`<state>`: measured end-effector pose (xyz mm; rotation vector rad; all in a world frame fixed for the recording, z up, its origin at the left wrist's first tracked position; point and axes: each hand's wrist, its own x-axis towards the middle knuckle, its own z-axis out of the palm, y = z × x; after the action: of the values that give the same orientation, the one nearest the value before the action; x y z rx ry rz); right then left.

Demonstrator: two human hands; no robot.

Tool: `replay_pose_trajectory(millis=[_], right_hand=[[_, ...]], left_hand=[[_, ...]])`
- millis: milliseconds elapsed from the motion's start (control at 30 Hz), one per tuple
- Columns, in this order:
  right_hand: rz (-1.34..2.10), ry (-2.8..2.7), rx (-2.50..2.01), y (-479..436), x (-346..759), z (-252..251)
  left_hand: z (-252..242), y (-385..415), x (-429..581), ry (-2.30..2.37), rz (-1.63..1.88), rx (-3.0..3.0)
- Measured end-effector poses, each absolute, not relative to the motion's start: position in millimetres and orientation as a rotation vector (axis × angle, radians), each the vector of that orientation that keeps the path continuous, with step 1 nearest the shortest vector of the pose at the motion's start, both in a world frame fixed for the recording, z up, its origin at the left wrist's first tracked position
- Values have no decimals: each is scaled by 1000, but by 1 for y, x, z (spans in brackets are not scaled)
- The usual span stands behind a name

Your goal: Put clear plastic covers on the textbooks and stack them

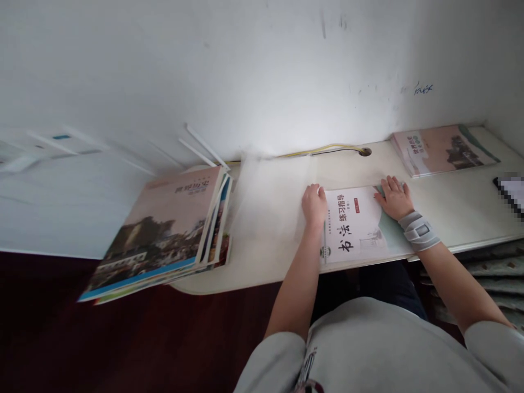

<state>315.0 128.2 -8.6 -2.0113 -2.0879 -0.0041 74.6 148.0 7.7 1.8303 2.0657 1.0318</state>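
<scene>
A white calligraphy workbook (358,224) with black characters lies on the pale desk (270,218) in front of me. My left hand (314,204) rests at the book's left edge, fingers curled down onto it. My right hand (395,197) lies flat on the book's upper right corner with fingers stretched out. A grey band (418,230) wraps my right wrist.
A slanted pile of several textbooks (164,237) overhangs the desk's left end. Another book (442,148) lies at the back right by the wall. A cable (327,148) runs to a hole (365,152) in the desk. A dark device (510,188) sits at the right edge.
</scene>
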Motion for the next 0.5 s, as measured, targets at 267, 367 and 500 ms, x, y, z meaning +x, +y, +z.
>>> replay_pose_trajectory(millis=[267, 367, 500], right_hand=[[-142, -2143, -1821, 124, 305, 4], [-181, -2209, -1681, 126, 298, 15], [-193, -2237, -1572, 136, 299, 33]], left_hand=[[16, 151, 68, 2020, 1274, 1560], [17, 152, 68, 1913, 1381, 1374], [17, 151, 69, 1804, 1483, 1320]])
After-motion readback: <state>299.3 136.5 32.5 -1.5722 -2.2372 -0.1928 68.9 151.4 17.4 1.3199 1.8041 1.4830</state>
